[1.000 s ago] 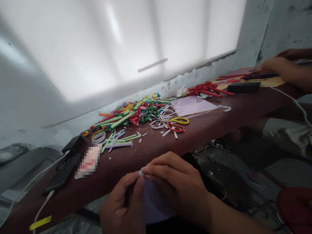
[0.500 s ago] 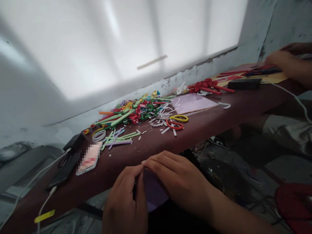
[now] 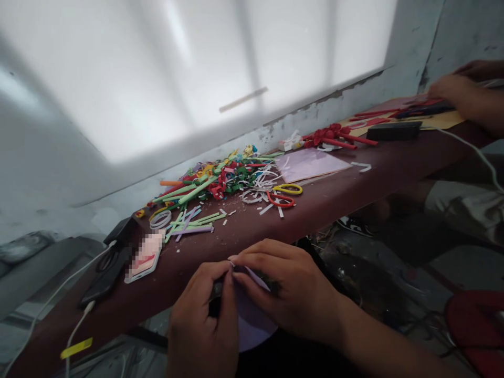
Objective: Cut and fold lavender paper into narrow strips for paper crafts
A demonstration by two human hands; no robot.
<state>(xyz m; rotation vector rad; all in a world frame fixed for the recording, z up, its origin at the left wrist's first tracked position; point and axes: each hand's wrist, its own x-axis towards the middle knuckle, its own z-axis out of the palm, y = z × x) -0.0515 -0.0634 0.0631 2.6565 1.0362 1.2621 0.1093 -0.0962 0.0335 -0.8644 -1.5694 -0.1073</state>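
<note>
Both my hands work a pale lilac paper piece just below the front edge of the dark red table. My left hand pinches its upper corner with thumb and forefinger. My right hand curls over the paper from the right, fingertips meeting the left hand's at the folded edge. Most of the paper is hidden under my fingers.
On the table lie a heap of coloured paper strips and rolls, scissors with yellow and red handles, a lilac sheet, red paper flowers, phones with cables. Another person's hand works at the far right.
My hands have shifted slightly lower and closer together, and a folded white edge of the paper now shows between my fingertips. The view has tilted a little.
</note>
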